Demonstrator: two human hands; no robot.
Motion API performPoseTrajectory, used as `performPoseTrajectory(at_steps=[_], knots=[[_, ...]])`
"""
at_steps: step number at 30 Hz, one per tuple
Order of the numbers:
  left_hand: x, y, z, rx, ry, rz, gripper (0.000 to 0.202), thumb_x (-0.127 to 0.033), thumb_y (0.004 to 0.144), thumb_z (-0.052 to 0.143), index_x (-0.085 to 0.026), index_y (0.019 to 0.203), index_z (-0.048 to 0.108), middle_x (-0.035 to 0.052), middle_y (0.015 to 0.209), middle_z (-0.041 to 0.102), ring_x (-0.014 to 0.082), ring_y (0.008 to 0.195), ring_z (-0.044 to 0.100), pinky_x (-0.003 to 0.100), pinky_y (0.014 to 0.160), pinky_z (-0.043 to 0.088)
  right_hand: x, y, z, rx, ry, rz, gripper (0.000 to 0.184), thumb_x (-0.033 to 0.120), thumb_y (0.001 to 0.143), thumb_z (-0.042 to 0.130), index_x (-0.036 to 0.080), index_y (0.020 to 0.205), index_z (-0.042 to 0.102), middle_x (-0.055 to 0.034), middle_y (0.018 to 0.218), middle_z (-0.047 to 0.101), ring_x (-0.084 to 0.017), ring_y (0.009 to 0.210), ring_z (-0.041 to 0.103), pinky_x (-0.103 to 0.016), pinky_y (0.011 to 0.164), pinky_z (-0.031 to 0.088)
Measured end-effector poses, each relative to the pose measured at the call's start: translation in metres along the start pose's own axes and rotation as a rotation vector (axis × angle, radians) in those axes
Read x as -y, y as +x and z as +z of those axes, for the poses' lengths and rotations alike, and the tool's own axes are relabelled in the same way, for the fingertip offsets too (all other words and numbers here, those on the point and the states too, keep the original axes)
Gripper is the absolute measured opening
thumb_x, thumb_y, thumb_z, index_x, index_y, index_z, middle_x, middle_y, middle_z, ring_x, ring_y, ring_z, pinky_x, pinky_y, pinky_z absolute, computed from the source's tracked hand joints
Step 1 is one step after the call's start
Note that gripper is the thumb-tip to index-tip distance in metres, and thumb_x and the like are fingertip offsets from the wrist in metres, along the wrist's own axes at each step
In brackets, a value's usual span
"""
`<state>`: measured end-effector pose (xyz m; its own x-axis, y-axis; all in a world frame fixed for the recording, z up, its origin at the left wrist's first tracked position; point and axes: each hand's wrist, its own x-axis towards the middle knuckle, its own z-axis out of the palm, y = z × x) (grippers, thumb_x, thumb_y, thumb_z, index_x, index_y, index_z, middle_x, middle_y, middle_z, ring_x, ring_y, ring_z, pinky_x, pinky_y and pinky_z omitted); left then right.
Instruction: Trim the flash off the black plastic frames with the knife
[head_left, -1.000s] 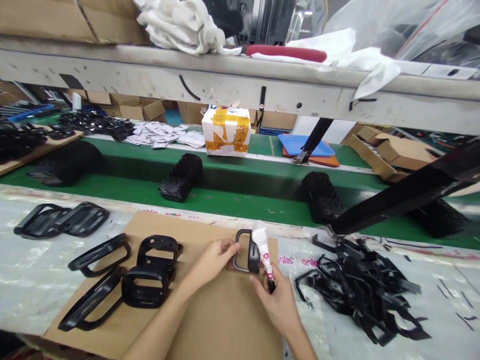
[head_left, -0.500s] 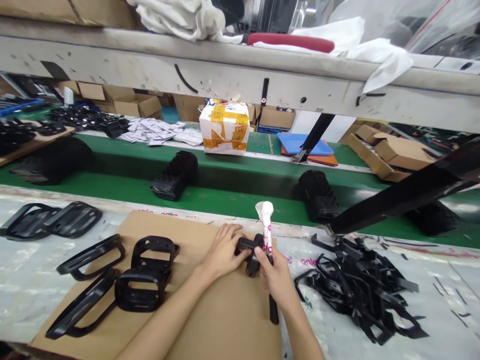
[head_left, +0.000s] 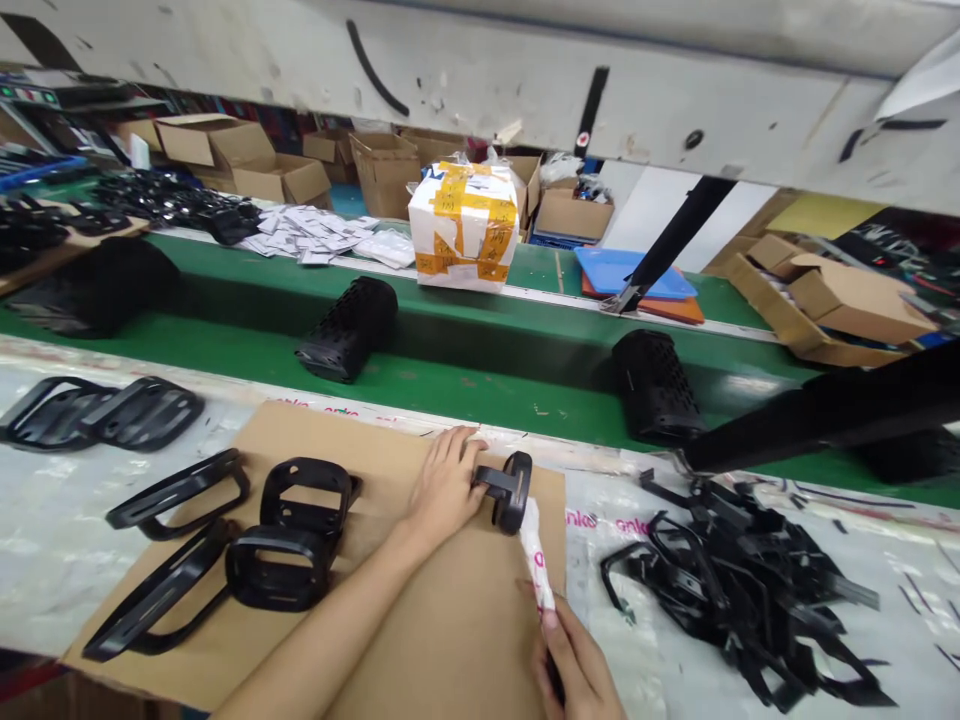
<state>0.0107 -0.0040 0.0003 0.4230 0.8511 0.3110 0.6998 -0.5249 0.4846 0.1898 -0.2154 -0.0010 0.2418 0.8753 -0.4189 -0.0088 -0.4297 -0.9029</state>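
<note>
My left hand (head_left: 447,480) is closed on the left end of a black plastic bracket piece (head_left: 510,492), pressing it on the cardboard sheet. The bracket stands on edge, with a rounded frame and a bar reaching into my fingers. My right hand (head_left: 577,665), lower and to the right, is wrapped round the dark handle of a hammer (head_left: 534,555). White plastic with pink print covers the hammer's shaft. Its upper end meets the bracket's lower right side; the head is hidden or hard to make out there.
Several black frames (head_left: 277,568) lie left on the cardboard (head_left: 442,640). To the right is a heap of thin black parts (head_left: 735,590). Beyond runs a green conveyor (head_left: 465,380) carrying black perforated housings (head_left: 351,328). A slanting black post (head_left: 825,410) and white beam (head_left: 480,70) cross the view.
My right hand has slid down from the bracket to the hammer's handle, and the hammer's head has come down to the bracket. The bracket has turned in my left hand. The view has shifted.
</note>
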Motion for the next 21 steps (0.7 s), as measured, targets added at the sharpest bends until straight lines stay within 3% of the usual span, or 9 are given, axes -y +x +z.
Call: performPoseTrajectory(at_steps=[3,5,7,13,15,18,21], knots=[[-0.001,-0.001,0.0,0.004,0.014,0.006,0.047,-0.008,0.087,0.062,-0.021,0.132,0.057,0.0127,0.151,0.053,0.0331,0.145,0.045,0.056,0.128,0.034,0.009,0.015,0.019,0.033,0.085,0.102,0.072,0.084,0.093,0.055,0.021,0.122,0.073,-0.0019,0.069,0.059,-0.016,0.055,0.051,-0.025,0.045,0.042],[-0.001,-0.003,0.0,0.006,0.016,0.006,0.045,-0.007,0.09,0.058,-0.02,0.133,0.056,0.0129,0.152,0.052,0.0328,0.146,0.044,0.057,0.129,0.033,0.016,0.025,0.023,0.091,0.1,0.131,0.081,0.087,0.089,0.056,0.017,0.128,0.069,0.0029,0.061,0.052,-0.013,0.046,0.04,-0.023,0.038,0.027],[-0.001,-0.003,0.001,0.005,0.02,0.007,0.044,-0.008,0.09,0.058,-0.02,0.133,0.056,0.013,0.153,0.052,0.0333,0.147,0.044,0.057,0.129,0.032,0.021,0.031,0.02,0.14,0.101,0.157,0.087,0.09,0.086,0.058,0.015,0.129,0.066,0.0045,0.06,0.052,-0.01,0.042,0.034,-0.023,0.037,0.019],[-0.003,-0.003,0.001,0.001,0.002,0.0,0.04,-0.009,0.094,0.057,-0.019,0.132,0.057,0.0139,0.151,0.054,0.0339,0.146,0.045,0.057,0.128,0.032,0.021,0.027,0.012,0.032,0.221,0.137,0.068,0.08,0.084,0.072,0.018,0.112,0.07,0.0057,0.062,0.045,-0.011,0.051,0.039,-0.021,0.043,0.026],[-0.004,-0.002,0.0,0.0,-0.008,-0.011,0.036,-0.01,0.097,0.055,-0.02,0.131,0.058,0.0135,0.15,0.055,0.033,0.145,0.046,0.057,0.128,0.032,0.022,0.022,0.012,-0.073,0.285,0.133,0.065,0.078,0.083,0.075,0.021,0.114,0.069,0.0056,0.065,0.044,-0.011,0.05,0.036,-0.021,0.041,0.026],[-0.006,-0.001,-0.002,0.004,-0.02,-0.02,0.035,-0.01,0.097,0.055,-0.021,0.131,0.058,0.0129,0.15,0.055,0.0325,0.146,0.045,0.056,0.128,0.031,0.025,0.017,0.018,-0.195,0.35,0.076,0.067,0.082,0.089,0.064,0.026,0.127,0.064,0.0061,0.063,0.047,-0.01,0.041,0.029,-0.023,0.034,0.022],[-0.006,0.0,-0.004,0.006,-0.032,-0.032,0.036,-0.009,0.095,0.056,-0.02,0.13,0.059,0.0137,0.15,0.055,0.0326,0.146,0.045,0.056,0.129,0.031,0.029,0.015,0.026,-0.083,0.323,0.196,0.076,0.092,0.08,0.062,0.025,0.116,0.063,0.0076,0.056,0.047,-0.008,0.036,0.027,-0.021,0.031,0.019]])
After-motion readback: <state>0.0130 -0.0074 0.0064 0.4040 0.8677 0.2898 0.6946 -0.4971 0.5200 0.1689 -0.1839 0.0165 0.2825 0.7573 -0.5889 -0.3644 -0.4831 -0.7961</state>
